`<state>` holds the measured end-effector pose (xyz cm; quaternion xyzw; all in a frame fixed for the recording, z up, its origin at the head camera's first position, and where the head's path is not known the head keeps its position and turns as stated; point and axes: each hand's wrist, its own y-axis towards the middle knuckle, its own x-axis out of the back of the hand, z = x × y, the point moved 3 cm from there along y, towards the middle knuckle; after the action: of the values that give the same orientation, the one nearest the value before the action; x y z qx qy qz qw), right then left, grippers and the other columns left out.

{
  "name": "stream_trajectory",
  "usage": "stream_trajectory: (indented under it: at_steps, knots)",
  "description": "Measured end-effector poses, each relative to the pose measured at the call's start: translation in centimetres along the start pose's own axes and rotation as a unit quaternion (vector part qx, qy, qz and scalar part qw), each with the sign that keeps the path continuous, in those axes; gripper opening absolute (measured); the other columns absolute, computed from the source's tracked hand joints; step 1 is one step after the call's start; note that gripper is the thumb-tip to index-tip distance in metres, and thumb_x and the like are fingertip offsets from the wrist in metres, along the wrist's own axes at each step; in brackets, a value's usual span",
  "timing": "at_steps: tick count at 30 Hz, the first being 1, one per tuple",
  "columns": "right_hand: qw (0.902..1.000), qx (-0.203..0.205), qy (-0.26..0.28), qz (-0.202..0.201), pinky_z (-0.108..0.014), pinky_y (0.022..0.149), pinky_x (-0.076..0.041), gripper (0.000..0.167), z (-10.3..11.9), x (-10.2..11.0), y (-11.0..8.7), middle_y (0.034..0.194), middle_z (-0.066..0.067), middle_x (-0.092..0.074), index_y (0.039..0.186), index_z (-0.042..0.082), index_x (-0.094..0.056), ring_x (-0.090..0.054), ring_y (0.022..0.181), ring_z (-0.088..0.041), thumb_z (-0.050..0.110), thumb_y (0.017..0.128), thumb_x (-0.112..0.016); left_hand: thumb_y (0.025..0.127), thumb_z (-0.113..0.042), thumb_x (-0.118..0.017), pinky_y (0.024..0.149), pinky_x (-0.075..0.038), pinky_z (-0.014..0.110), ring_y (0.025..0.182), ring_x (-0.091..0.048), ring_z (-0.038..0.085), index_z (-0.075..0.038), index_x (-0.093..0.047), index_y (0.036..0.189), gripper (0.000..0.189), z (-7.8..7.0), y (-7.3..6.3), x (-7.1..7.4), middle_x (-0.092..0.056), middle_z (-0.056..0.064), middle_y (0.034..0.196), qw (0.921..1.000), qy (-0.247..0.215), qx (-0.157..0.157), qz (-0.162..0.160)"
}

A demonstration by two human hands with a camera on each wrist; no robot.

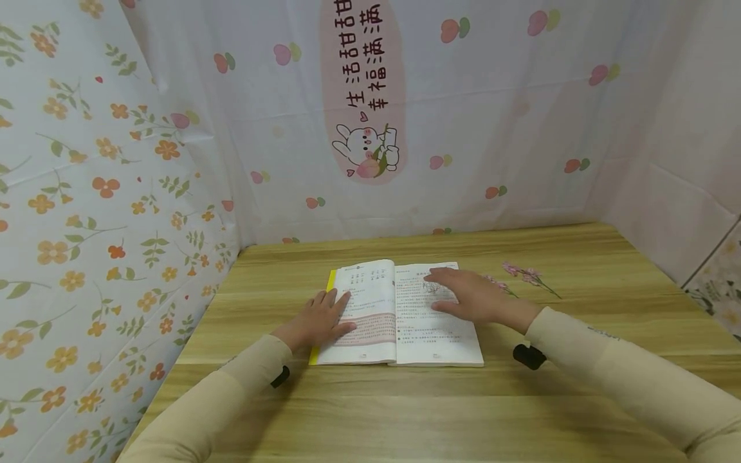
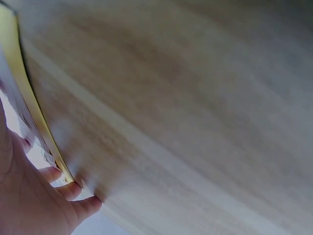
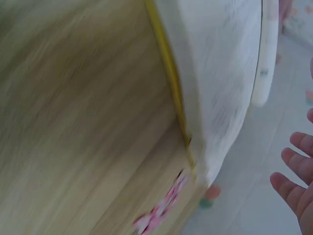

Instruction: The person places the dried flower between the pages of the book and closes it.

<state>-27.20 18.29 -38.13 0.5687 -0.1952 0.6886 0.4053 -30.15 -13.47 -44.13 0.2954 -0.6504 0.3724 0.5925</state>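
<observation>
An open book [image 1: 370,302] with printed pages and a yellow cover edge lies on the wooden table. My left hand [image 1: 318,319] rests on its left page and outer edge, fingers spread. In the left wrist view, fingertips of the left hand [image 2: 46,200] reach past the yellow edge toward the tabletop. My right hand [image 1: 471,294] is over the right page, fingers extended and thumb apart, holding nothing. In the right wrist view the right hand [image 3: 301,181] shows spread fingers, apart from the book [image 3: 215,73].
Pink flower sprigs [image 1: 529,275] lie on the table right of the book, partly behind the right hand. A printed cloth [image 1: 463,128] hangs along the back of the wooden table [image 1: 370,411], and a flowered cloth [image 1: 104,257] hangs on the left.
</observation>
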Motion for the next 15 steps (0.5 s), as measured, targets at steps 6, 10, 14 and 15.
stream_trajectory:
  at_steps: [6, 10, 14, 15]
  knots:
    - [0.9918, -0.106, 0.059, -0.039, -0.051, 0.085, -0.048, 0.056, -4.8, 2.4, -2.0, 0.117, -0.018, -0.065, 0.140, 0.003, -0.050, -0.063, 0.103, -0.035, 0.029, 0.093, -0.067, 0.098, -0.059, -0.040, 0.107, -0.026, 0.055, 0.137, -0.027, 0.042, -0.008, -0.022, 0.155, 0.079, -0.2, -0.2, 0.1, -0.024, 0.024, 0.153, 1.0000, 0.002, 0.005, 0.002]
    - [0.9791, -0.171, 0.095, -0.054, -0.054, 0.085, -0.047, 0.057, -8.2, 3.7, -3.6, 0.119, -0.024, -0.061, 0.143, 0.002, -0.045, -0.060, 0.103, -0.039, 0.033, 0.097, -0.061, 0.098, -0.059, -0.040, 0.106, -0.027, 0.055, 0.136, -0.028, 0.042, -0.008, -0.023, 0.155, 0.078, -0.2, -0.2, 0.2, -0.025, 0.024, 0.152, 1.0000, 0.007, 0.001, -0.004]
    - [0.9680, -0.201, 0.127, -0.082, -0.060, 0.096, -0.038, 0.059, -11.6, 4.0, -5.1, 0.136, -0.029, -0.048, 0.142, -0.003, -0.043, -0.046, 0.122, -0.045, 0.034, 0.099, -0.057, 0.098, -0.058, -0.041, 0.105, -0.029, 0.056, 0.134, -0.030, 0.043, -0.006, -0.025, 0.154, 0.077, -0.1, -0.1, 0.2, -0.027, 0.025, 0.151, 0.9999, 0.009, -0.008, -0.012]
    - [0.9655, -0.206, 0.132, -0.089, -0.060, 0.096, -0.038, 0.059, -12.3, 4.0, -5.6, 0.135, -0.029, -0.048, 0.141, -0.005, -0.043, -0.046, 0.121, -0.045, 0.034, 0.099, -0.058, 0.098, -0.057, -0.041, 0.104, -0.030, 0.056, 0.134, -0.031, 0.043, -0.006, -0.025, 0.154, 0.077, -0.1, -0.1, 0.1, -0.028, 0.025, 0.150, 0.9998, 0.010, -0.009, -0.012]
